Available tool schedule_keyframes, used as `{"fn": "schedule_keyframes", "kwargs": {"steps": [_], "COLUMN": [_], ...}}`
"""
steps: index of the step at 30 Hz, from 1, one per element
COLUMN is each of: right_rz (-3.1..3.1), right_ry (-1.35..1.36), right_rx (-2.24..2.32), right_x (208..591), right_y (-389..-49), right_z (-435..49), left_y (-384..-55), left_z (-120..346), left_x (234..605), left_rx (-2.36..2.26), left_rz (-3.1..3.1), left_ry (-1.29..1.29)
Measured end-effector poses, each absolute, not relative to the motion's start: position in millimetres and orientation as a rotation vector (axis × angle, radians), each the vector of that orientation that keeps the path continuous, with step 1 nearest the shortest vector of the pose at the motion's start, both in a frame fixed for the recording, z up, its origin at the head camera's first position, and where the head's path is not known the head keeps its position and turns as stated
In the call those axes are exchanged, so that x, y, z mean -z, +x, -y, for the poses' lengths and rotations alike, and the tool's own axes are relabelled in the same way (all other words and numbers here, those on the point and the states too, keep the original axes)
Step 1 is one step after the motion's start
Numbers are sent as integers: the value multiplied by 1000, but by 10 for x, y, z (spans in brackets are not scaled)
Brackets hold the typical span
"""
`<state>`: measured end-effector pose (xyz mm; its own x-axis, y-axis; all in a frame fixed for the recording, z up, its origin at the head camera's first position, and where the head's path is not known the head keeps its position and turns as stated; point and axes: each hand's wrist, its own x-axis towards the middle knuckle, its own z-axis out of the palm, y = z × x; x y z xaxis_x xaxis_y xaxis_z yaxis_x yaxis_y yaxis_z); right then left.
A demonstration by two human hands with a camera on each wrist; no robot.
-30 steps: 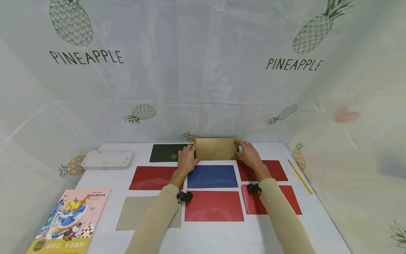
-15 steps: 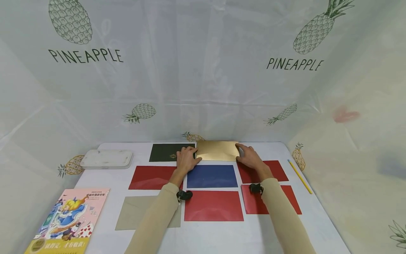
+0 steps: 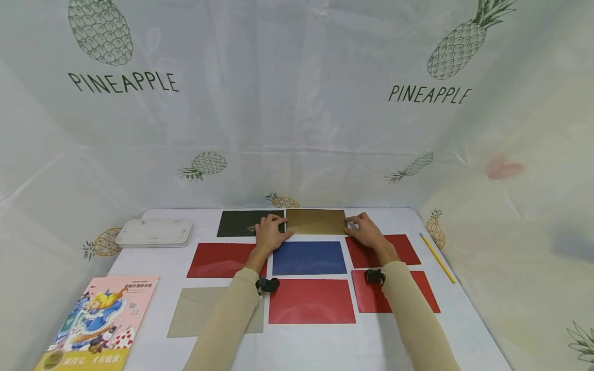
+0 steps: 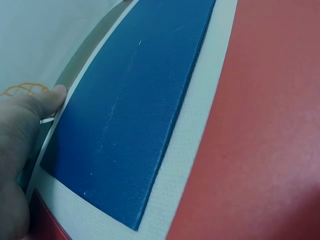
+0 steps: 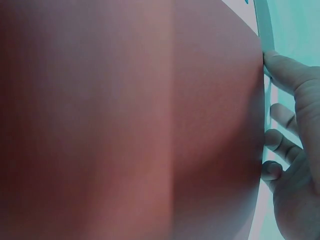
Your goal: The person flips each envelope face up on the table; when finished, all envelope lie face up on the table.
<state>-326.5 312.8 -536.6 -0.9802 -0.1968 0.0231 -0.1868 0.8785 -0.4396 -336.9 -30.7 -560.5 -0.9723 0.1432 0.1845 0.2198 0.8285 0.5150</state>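
A gold rectangular card (image 3: 315,221) lies at the table's back edge, beside a dark green card (image 3: 238,222) with a small gold emblem. My left hand (image 3: 271,234) touches the gold card's left edge and overlaps the green card's right end. At the gold card's right edge are the thumb and fingertips of my right hand (image 3: 367,232), spread apart. Just in front lies a blue card (image 3: 310,258). The left wrist view has my left thumb beside the blue card (image 4: 130,100). In the right wrist view a red card (image 5: 220,100) hides much of the scene, with right fingers bent beyond it.
Red cards (image 3: 312,301) and a grey-beige card (image 3: 195,312) lie in rows nearer me. A white flat case (image 3: 154,233) sits at the back left, above a picture book (image 3: 99,322). A yellow pencil (image 3: 438,257) lies along the right edge. A pineapple-print curtain (image 3: 297,103) hangs behind.
The gold card has gone from tilted up to lying flat, its back edge lowered. Both hands have stayed at its sides, with the right hand's fingers shifting slightly down.
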Motion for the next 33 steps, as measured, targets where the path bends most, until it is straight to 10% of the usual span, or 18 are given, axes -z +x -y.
{"fn": "schedule_keyframes", "kwargs": {"steps": [33], "right_rz": [-3122], "right_ry": [-223], "right_rx": [694], "right_x": [5224], "right_y": [-3112], "right_z": [-3250], "left_y": [-3306], "left_z": [96], "left_x": [5495], "left_rx": [883], "left_rz": [2752], "left_ry": [-367]}}
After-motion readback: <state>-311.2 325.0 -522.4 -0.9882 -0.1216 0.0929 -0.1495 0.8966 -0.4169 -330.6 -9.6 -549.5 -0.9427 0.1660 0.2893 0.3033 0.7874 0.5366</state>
